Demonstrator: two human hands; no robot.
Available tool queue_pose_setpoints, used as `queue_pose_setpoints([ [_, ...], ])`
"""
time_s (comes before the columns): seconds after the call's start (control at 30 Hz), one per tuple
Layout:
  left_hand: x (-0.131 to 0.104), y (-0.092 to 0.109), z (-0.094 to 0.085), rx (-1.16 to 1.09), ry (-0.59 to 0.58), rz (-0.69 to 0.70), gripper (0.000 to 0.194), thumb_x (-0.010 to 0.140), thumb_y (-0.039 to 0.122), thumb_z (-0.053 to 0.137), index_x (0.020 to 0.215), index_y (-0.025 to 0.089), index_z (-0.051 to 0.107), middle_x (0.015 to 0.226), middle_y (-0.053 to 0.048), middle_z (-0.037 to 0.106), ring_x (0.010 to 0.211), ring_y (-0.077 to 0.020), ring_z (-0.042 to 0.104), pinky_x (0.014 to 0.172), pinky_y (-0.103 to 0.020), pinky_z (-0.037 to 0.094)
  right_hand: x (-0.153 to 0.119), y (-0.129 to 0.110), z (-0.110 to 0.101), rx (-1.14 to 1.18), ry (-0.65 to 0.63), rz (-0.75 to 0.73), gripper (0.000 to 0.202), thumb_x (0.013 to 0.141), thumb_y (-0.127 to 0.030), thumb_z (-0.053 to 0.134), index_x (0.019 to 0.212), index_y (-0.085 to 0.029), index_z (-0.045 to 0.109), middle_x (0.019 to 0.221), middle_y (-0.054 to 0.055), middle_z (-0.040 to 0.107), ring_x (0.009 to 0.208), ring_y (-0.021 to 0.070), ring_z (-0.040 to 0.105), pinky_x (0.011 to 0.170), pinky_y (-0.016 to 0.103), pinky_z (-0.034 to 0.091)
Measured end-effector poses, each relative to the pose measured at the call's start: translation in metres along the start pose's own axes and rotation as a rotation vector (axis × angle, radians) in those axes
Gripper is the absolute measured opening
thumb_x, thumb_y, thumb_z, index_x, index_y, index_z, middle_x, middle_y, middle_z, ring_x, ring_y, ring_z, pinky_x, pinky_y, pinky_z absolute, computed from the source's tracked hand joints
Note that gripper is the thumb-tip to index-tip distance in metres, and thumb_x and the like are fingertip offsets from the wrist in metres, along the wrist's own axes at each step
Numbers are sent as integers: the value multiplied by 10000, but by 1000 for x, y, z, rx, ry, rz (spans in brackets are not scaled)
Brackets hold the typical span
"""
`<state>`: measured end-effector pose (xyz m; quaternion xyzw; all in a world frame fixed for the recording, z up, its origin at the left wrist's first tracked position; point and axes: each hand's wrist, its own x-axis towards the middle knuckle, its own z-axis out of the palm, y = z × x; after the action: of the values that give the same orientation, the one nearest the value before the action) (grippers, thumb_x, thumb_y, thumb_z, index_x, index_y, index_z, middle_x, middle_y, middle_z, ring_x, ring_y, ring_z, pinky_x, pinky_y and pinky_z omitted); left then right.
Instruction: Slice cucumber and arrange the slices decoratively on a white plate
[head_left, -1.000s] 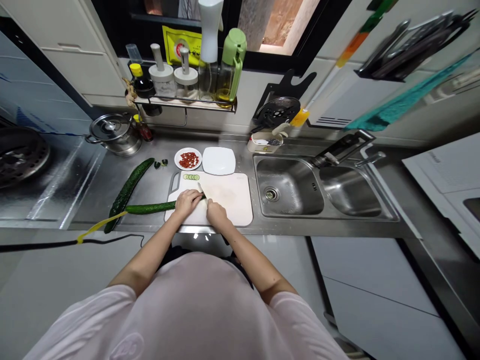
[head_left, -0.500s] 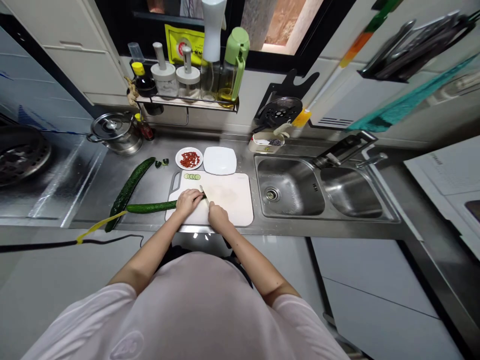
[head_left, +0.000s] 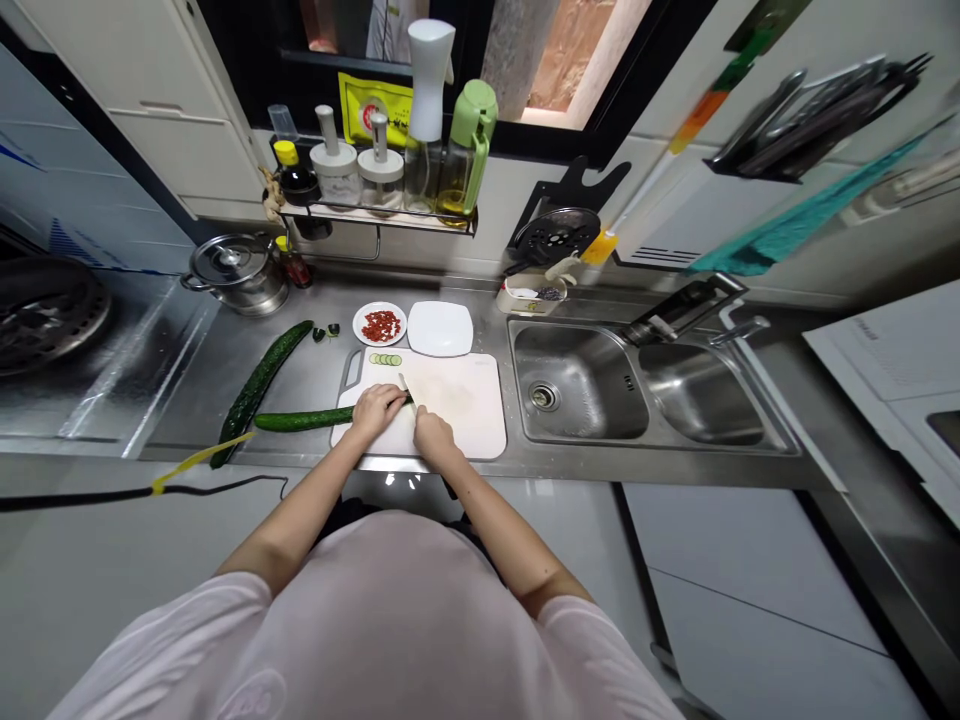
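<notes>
My left hand (head_left: 376,408) is closed over the right end of a long green cucumber (head_left: 304,419), pressing it on the white cutting board (head_left: 472,405). My right hand (head_left: 433,437) grips a knife (head_left: 408,388), its blade upright against the cucumber's cut end beside my left fingertips. The handle is hidden in my fist. Several round cucumber slices (head_left: 385,360) lie in a row at the board's upper left. A second whole cucumber (head_left: 262,385) rests on the counter to the left, close to two small dark green end pieces (head_left: 319,334).
Behind the board stand a plate of chopped red pieces (head_left: 381,325) and a white square plate (head_left: 440,329). A double sink (head_left: 577,380) is on the right, a lidded pot (head_left: 238,275) at back left. A seasoning rack (head_left: 375,213) hangs above. A black cable (head_left: 82,498) crosses at lower left.
The view has tilted slightly, so the scene sits a little lower. Both hands, the knife and the cucumber hold nearly the same places on the board.
</notes>
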<state>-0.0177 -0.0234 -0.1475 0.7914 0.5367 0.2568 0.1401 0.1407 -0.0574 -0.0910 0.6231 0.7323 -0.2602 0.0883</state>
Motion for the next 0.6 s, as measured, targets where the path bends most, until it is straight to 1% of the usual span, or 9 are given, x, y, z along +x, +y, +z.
queue_pose_setpoints([
  [0.13, 0, 0, 0, -11, -2, -12, 245, 921, 333, 473, 975, 240, 692, 988, -40, 684, 937, -182, 587, 861, -330, 441, -16, 10, 11, -23, 7, 2, 267, 860, -53, 387, 1099, -125, 480, 968, 153, 667, 919, 239, 656, 739, 305, 463],
  [0.23, 0, 1, 1, -19, -7, -21, 229, 914, 316, 485, 974, 244, 694, 993, -42, 684, 944, -184, 588, 863, -339, 443, -21, 12, 14, -32, -11, -3, 261, 864, -48, 389, 1099, -127, 473, 972, 155, 663, 919, 231, 655, 744, 299, 459],
  [0.6, 0, 1, 1, -20, -9, -24, 220, 908, 310, 491, 965, 247, 694, 983, -35, 684, 940, -181, 586, 866, -336, 444, -4, 4, 4, -23, -44, 1, 290, 849, -59, 437, 1131, -120, 462, 1013, 158, 660, 962, 234, 647, 754, 299, 460],
])
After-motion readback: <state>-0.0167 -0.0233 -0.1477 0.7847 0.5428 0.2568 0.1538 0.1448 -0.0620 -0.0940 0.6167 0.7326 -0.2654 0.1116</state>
